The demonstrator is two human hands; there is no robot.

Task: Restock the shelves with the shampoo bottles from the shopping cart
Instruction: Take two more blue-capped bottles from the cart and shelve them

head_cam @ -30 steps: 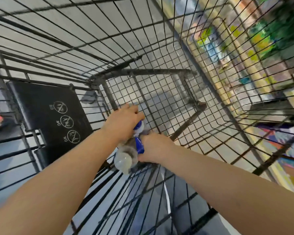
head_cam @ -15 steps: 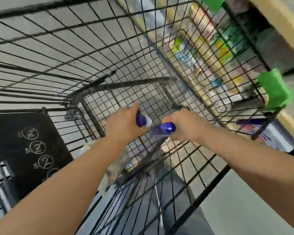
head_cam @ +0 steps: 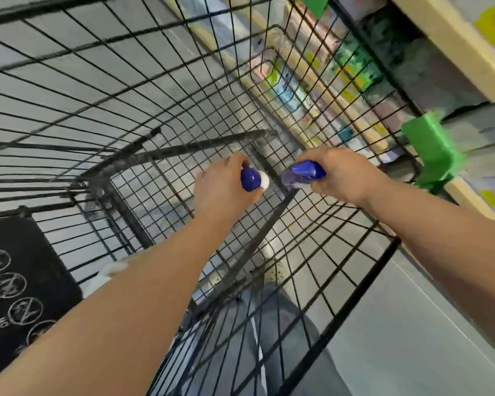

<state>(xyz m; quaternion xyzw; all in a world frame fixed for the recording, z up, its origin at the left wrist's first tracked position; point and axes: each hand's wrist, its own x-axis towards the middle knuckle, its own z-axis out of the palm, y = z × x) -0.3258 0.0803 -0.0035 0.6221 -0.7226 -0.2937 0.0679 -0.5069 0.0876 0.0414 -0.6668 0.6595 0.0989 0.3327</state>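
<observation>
Inside the black wire shopping cart point(head_cam: 320, 235), my left hand point(head_cam: 223, 190) grips a shampoo bottle point(head_cam: 251, 180) by its blue cap; a bit of white body shows beside the cap. My right hand point(head_cam: 343, 175) holds a second blue-capped bottle point(head_cam: 305, 173), its clear body pointing left. The two caps are a short gap apart above the cart's mesh floor. A pale bottle body point(head_cam: 109, 274) shows under my left forearm. Both bottles' bodies are mostly hidden by my hands and arms.
The store shelves point(head_cam: 429, 47) with beige edges and blurred colourful goods run along the right, just past the cart's side. Green tags point(head_cam: 435, 150) stick out from the shelf edge. The black child-seat flap point(head_cam: 20, 287) sits at the lower left. Grey floor lies below.
Both hands rose from the cart floor, each with a bottle, and moved apart to the right. The view swung up toward the shelves.
</observation>
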